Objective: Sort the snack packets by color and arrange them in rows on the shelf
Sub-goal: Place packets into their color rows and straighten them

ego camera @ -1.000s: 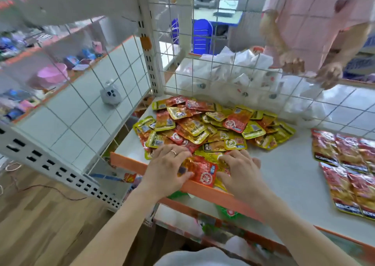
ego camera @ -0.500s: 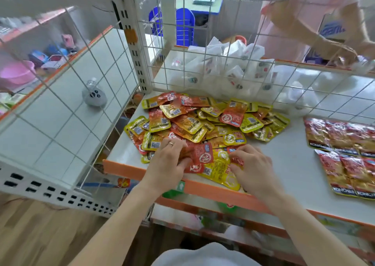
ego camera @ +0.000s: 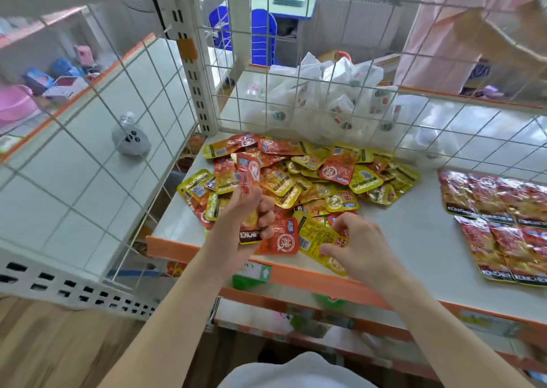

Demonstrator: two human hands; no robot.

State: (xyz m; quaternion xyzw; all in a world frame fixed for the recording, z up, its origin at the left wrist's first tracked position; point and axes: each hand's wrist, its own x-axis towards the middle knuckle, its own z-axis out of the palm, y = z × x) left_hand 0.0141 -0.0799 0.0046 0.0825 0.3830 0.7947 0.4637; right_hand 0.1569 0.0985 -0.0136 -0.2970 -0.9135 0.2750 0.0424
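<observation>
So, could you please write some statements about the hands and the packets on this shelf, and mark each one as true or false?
1. The left hand grips red packets above the mixed pile. True.
2. The right hand lies flat on the bare shelf. False: it pinches a yellow packet near the shelf's front edge.
3. Sorted red rows lie at the right side of the shelf. True.
4. The mixed pile holds only yellow packets. False: red, orange and yellow ones lie together.
5. The white bags lie on top of the mixed pile. False: they lie behind it, farther back.
</observation>
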